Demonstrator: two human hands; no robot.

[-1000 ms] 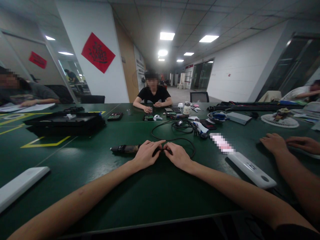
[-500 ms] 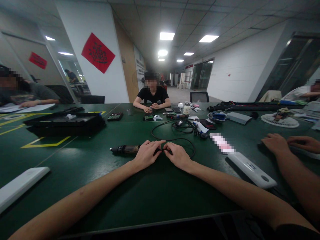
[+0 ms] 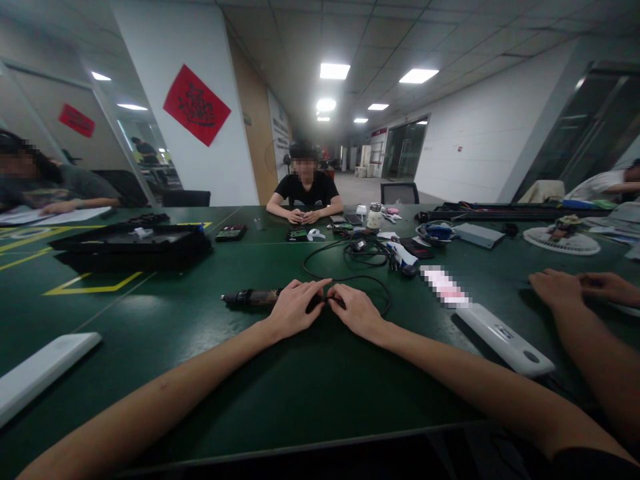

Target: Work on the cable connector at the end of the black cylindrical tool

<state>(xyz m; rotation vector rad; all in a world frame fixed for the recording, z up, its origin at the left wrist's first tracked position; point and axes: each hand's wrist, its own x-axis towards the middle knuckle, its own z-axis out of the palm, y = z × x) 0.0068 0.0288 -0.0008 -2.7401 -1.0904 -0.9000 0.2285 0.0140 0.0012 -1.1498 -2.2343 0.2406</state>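
Note:
A dark pen-shaped power tool [image 3: 250, 297] lies on the green table [image 3: 200, 347], its tip pointing left. My left hand [image 3: 295, 308] rests over its rear end with fingers curled around it. My right hand [image 3: 356, 309] sits just to the right, fingertips pinched on the black cable [image 3: 340, 275] where it leaves the tool. The two hands nearly touch at their fingertips. The cable loops away behind them toward the table's middle.
A white flat device [image 3: 505, 339] lies right of my hands, another white slab [image 3: 40, 373] at the near left. A black case [image 3: 130, 245] sits far left. Another person's hands [image 3: 575, 288] rest at the right. A person in black [image 3: 306, 190] sits opposite among small parts.
My hands have stayed where they were on the tool and cable. The other person's hands at the right have shifted slightly closer together.

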